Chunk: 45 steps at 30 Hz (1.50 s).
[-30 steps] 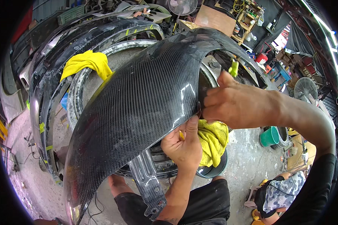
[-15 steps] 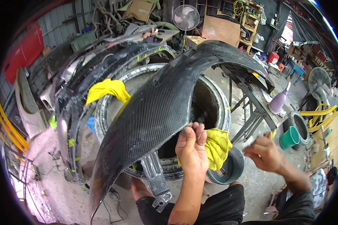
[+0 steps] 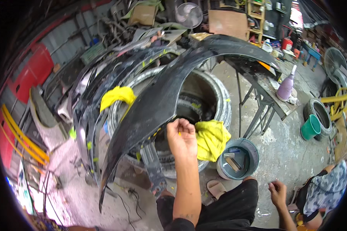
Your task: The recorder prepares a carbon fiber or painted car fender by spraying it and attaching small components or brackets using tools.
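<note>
A dark, curved car fender [image 3: 148, 100] with a fine carbon-like weave slants across the middle, above stacked tyres [image 3: 221, 100]. My left hand [image 3: 183, 138] is at its inner edge, palm up, with thumb and curled fingers closed on that edge. A ribbed bracket [image 3: 153, 165] hangs under the panel. One yellow cloth [image 3: 117, 97] lies beyond the fender's left side; another yellow cloth [image 3: 212, 140] drapes over the tyre beside my left hand. Low at the right, my right hand [image 3: 278, 193] is apart from the panel, fingers curled; whatever it may hold is hidden.
A bucket of water [image 3: 238, 158] with small blocks stands near my knee. Further right are a purple spray bottle [image 3: 286, 84] on a metal stand, a green pail [image 3: 310, 128] and a loose tyre [image 3: 319, 115]. Another person's camouflage-clad leg [image 3: 329, 188] shows at right. More body panels [image 3: 90, 100] stand left.
My right hand has dropped down and away from the fender. The panel now looks narrower and more edge-on, while my left hand stays at its edge. The view has shifted, showing more of the bucket.
</note>
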Motion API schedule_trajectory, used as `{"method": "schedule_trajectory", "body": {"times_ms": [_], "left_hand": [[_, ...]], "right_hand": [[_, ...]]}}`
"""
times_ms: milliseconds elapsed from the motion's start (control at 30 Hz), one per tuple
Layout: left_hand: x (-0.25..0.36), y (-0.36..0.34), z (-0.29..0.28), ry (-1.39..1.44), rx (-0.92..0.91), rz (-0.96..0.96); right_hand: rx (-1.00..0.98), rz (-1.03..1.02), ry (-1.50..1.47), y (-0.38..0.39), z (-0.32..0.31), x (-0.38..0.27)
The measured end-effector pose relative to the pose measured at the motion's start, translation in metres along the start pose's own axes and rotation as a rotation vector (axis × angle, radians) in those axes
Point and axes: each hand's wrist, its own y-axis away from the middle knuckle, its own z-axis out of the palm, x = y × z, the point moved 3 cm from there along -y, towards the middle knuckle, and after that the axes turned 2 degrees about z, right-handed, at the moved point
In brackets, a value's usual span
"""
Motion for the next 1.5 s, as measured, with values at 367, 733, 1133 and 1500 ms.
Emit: {"method": "schedule_trajectory", "body": {"times_ms": [367,733,1133,1500], "left_hand": [[0.021,-0.001,-0.012,-0.449,-0.362,0.404],[0.017,0.005,-0.020,-0.256,-0.353,0.327],[0.017,0.003,-0.027,-0.183,-0.360,0.300],[0.016,0.003,-0.023,-0.182,-0.391,0.302]], "right_hand": [[0.080,-1.544,0.243,-0.071,0.136,-0.389],[0.000,-1.906,0.590,-0.082,0.150,-0.449],[0.147,-2.092,0.865,-0.062,0.157,-0.453],[-0.245,-1.904,0.816,-0.076,0.139,-0.468]]}}
